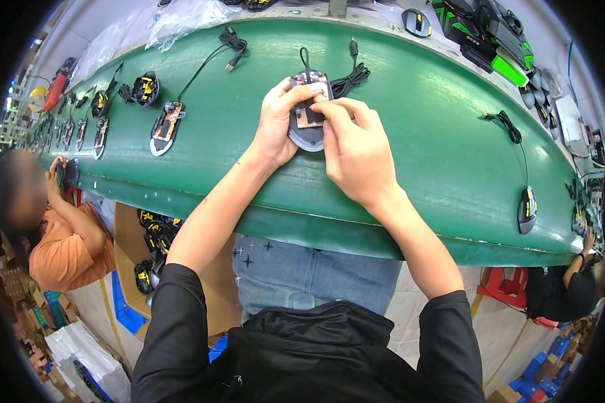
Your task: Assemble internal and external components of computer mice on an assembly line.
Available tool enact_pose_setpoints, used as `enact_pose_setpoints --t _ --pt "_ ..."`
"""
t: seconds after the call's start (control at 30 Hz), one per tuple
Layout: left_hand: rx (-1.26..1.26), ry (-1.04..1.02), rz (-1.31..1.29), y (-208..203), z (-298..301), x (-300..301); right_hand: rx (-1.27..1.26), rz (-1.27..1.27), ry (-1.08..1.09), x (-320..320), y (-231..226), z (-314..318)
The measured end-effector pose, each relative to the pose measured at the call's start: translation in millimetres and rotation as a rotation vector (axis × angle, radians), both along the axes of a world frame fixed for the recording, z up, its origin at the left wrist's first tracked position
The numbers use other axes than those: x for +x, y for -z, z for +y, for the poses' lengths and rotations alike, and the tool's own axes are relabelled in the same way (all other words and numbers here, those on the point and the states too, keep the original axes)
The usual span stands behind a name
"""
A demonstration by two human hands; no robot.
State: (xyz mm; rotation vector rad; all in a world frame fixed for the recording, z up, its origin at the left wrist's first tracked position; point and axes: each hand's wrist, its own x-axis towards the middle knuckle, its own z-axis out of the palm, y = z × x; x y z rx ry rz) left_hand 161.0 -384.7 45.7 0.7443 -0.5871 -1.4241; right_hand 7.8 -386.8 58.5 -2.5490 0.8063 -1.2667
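Note:
My left hand is closed around the side of an opened computer mouse base, its thumb lying across the circuit board. The base has a dark body and a pale rounded rim, and is held just above the green work surface. From its far end runs a black cable, whose coiled bundle lies to the right. Over the board, the thumb and fingers of my right hand are pinched together, touching or almost touching the right side of the base. Whatever they hold is hidden by the fingers.
Another opened mouse base and a mouse shell lie left on the green belt. An assembled mouse is at right. A cardboard box of mouse parts stands below the edge. One person sits left, another right.

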Motion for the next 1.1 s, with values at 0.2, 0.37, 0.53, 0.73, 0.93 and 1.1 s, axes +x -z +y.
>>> enact_pose_setpoints --t 0.2,0.37,0.53,0.73,0.93,1.1 --pt "0.032 -0.004 0.06 -8.5 -1.6 8.5 0.206 -0.378 0.014 -1.4 -2.0 -7.9" --pt "-0.012 0.028 -0.005 -11.7 1.8 6.4 0.706 -0.435 0.114 -3.5 -13.6 -7.2" --pt "-0.047 0.06 -0.084 -7.9 1.5 4.6 0.919 -0.438 0.066 -3.2 -2.0 -16.0" --pt "-0.065 0.084 -0.137 -8.0 4.8 4.7 1.157 -0.619 -0.105 0.2 0.1 -18.2" --pt "-0.091 0.058 -0.118 -7.2 5.7 4.8 1.111 -0.633 -0.149 -0.3 -5.8 -17.8" --pt "-0.097 0.064 -0.159 -10.6 8.0 5.7 1.205 -0.629 -0.182 -0.1 -4.3 -21.7"
